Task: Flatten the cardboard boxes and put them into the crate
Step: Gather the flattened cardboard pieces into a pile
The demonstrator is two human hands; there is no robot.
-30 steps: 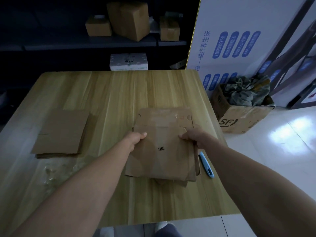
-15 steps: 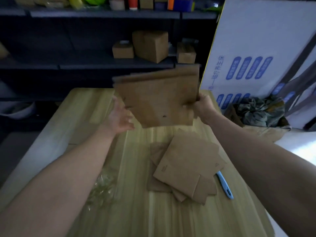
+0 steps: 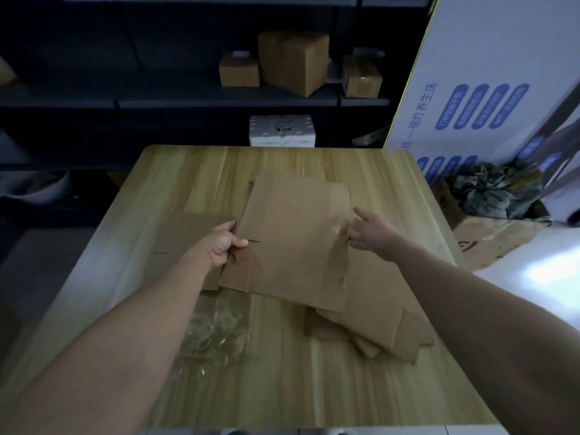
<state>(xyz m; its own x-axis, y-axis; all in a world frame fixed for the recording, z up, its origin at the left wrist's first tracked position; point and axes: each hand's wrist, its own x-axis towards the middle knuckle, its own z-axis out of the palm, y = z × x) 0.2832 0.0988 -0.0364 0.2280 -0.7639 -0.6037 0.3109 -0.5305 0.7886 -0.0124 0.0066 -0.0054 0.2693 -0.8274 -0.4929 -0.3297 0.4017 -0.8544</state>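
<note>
Your left hand (image 3: 221, 246) has its fingers (image 3: 226, 227) pinching the left edge of the flattened cardboard box (image 3: 295, 243). Your right hand (image 3: 373, 235) is loose, spread at the opposite edge. The box sits over more flat boxes (image 3: 389, 328) on the tabletop (image 3: 282, 387).

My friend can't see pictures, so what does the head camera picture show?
A person's left hand grips the left edge of a flattened cardboard box over a wooden table, while the open right hand is by its right edge. More flat cardboard lies underneath.
</note>
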